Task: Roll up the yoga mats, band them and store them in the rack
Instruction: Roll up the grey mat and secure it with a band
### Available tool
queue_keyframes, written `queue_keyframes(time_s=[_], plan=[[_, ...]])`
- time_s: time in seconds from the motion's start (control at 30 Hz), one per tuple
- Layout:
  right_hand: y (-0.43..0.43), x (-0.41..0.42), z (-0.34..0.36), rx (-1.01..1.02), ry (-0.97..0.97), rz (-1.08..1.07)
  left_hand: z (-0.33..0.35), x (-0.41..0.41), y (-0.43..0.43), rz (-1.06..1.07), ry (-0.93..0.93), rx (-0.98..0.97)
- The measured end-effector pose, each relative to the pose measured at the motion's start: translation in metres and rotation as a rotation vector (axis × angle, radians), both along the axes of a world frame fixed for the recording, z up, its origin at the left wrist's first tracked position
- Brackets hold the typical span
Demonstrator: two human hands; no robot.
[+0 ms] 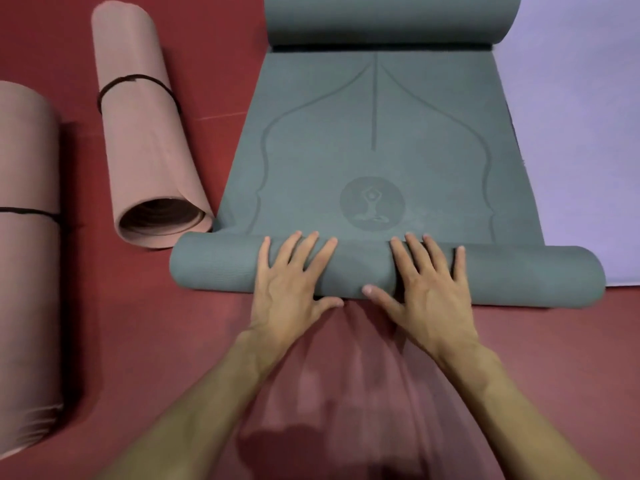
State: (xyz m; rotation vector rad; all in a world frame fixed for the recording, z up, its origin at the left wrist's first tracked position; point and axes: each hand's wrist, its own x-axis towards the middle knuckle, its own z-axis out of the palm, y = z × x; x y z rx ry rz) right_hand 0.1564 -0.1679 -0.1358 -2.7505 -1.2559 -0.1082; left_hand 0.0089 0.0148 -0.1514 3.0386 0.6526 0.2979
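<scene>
Both my palms flat on rolled near end of grey-green mat (377,140). My left hand (294,278) and my right hand (427,284) side by side, fingers straight and spread over roll, thumbs at its near edge. Rest of mat lies flat beyond fingertips (far end curled too). Left of my left hand: pink rolled mat (145,133) with black band (138,79); second banded pink roll (27,254) farther left. Red floor (173,341) under forearms.
</scene>
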Motion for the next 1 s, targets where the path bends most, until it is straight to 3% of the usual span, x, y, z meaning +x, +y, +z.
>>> queue_keyframes(time_s=[0.1, 0.3, 0.53, 0.77, 1.0], plan=[[-0.005, 0.013, 0.008, -0.1, -0.029, 0.096, 0.005, 0.007, 0.005, 0.004, 0.015, -0.017], [-0.006, 0.022, 0.016, 0.023, -0.089, 0.164, 0.013, 0.008, 0.002, 0.004, 0.014, -0.012], [-0.053, -0.022, 0.034, 0.089, -0.013, 0.143, 0.033, -0.037, -0.042, -0.068, -0.041, -0.028], [-0.113, -0.095, 0.029, -0.049, 0.115, 0.194, 0.016, -0.125, -0.09, -0.149, 0.03, -0.121], [-0.094, -0.072, 0.032, -0.13, 0.272, 0.115, 0.023, -0.094, -0.094, -0.062, 0.117, -0.123]])
